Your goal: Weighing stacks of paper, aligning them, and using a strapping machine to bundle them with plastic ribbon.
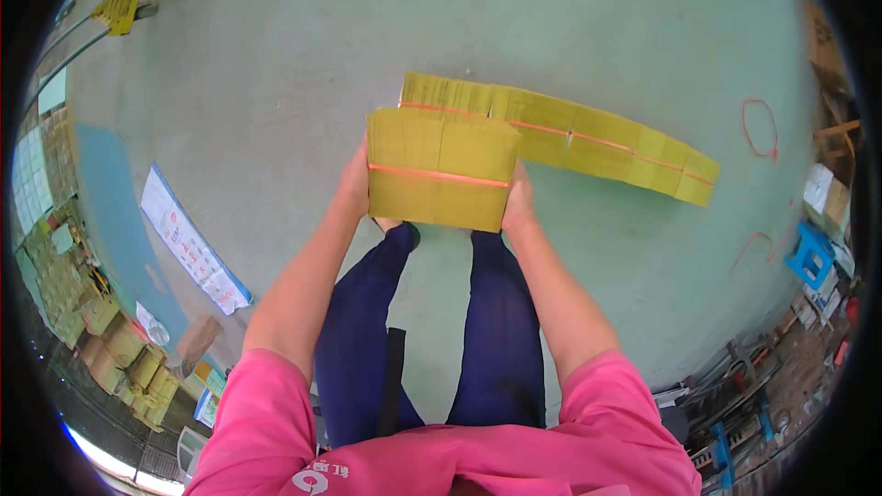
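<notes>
Head view: both hands carry a yellow bundle [439, 168] of flat stacked sheets, tied w/ an orange band across the middle. Left hand [355, 180] is pressed flat on the bundle's left side, right hand [519, 200] on its right side; fingers wrap under and behind, so mostly hidden, but they're clearly clamped on it. Bundle is held out in front at abt waist level, above the green floor [276, 55], just short of a long yellow row [588, 136] of similar tied stacks lying on the floor beyond. A loose orange band [759, 127] lies further right, well apart. Blue stool [810, 255] by the right edge.

Risk, as I judge it: grip is only side pressure, so the sheets could slide out from under the single band & fan apart if the squeeze eases or the bundle tilts
</notes>
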The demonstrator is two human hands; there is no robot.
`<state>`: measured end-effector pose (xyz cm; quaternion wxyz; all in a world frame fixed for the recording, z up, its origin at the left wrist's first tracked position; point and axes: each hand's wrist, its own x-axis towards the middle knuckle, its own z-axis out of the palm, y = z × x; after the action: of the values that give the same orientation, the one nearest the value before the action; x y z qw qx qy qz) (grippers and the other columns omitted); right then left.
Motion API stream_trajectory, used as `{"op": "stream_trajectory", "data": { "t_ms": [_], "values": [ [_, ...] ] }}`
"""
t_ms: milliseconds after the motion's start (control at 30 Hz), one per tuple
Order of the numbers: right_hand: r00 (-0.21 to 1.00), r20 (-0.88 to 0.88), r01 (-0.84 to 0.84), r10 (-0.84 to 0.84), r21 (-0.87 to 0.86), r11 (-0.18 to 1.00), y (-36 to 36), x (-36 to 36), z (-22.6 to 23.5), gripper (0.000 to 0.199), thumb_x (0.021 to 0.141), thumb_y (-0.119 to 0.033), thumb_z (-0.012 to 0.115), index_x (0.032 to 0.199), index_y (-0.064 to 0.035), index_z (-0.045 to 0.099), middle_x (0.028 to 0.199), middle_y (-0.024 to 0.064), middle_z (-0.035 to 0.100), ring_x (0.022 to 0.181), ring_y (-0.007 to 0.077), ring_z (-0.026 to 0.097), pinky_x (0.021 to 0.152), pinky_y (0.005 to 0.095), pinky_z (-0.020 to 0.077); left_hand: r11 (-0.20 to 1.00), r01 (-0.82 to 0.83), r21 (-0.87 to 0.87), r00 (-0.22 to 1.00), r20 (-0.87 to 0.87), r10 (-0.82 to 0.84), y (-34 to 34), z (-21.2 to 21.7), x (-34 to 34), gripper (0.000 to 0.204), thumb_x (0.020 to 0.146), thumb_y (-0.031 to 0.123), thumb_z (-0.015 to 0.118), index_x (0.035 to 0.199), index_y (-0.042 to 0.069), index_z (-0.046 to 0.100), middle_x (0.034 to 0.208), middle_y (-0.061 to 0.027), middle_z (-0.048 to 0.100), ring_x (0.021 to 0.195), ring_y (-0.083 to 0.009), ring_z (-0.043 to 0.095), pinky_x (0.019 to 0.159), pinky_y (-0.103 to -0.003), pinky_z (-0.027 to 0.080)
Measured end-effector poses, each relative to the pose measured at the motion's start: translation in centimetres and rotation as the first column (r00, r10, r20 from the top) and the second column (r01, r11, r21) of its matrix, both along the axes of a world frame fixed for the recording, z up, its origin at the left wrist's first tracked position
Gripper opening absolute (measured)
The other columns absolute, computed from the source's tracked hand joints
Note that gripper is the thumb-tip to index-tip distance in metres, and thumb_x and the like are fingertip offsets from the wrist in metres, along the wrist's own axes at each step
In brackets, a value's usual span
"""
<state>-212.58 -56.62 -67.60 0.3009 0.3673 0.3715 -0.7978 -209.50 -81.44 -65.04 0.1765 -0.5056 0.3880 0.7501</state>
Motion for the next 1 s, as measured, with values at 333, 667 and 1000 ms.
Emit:
{"op": "stream_trajectory", "data": {
  "t_ms": [333,667,1000],
  "values": [
    [0.990,0.025,-0.136,0.137,0.376,0.917,-1.4,-1.6,-12.1,0.052,0.100,-0.040,0.042,0.134,-0.0006,0.050,0.129,0.0091,0.055,0.118,0.0204,0.051,0.102,0.0314,0.0374,0.993,0.095,-0.072,0.994,0.052,-0.092,-2.0,-12.2,-4.0,0.065,0.096,0.057,0.043,0.131,0.004,0.053,0.129,-0.0098,0.057,0.114,-0.0220,0.057,0.097,-0.037,0.046],
    [0.993,0.091,-0.107,0.081,0.335,0.936,-3.0,-3.2,-9.5,0.050,0.101,-0.037,0.041,0.131,0.0012,0.051,0.129,0.0101,0.055,0.116,0.0202,0.053,0.098,0.0330,0.0423,0.991,0.132,0.013,0.991,0.021,-0.133,-3.0,-12.6,-3.8,0.057,0.100,0.050,0.039,0.137,0.008,0.047,0.135,-0.0073,0.053,0.121,-0.0220,0.053,0.101,-0.038,0.044],
    [0.995,0.065,-0.092,0.074,0.335,0.938,-3.2,-3.4,-10.2,0.050,0.100,-0.036,0.044,0.132,0.0012,0.051,0.130,0.0100,0.055,0.118,0.0202,0.052,0.099,0.0326,0.0413,0.986,0.167,-0.012,0.984,0.069,-0.166,-3.3,-12.4,-4.3,0.074,0.095,0.062,0.041,0.136,0.001,0.048,0.136,-0.0130,0.052,0.121,-0.0247,0.053,0.100,-0.038,0.044]
  ]
}}
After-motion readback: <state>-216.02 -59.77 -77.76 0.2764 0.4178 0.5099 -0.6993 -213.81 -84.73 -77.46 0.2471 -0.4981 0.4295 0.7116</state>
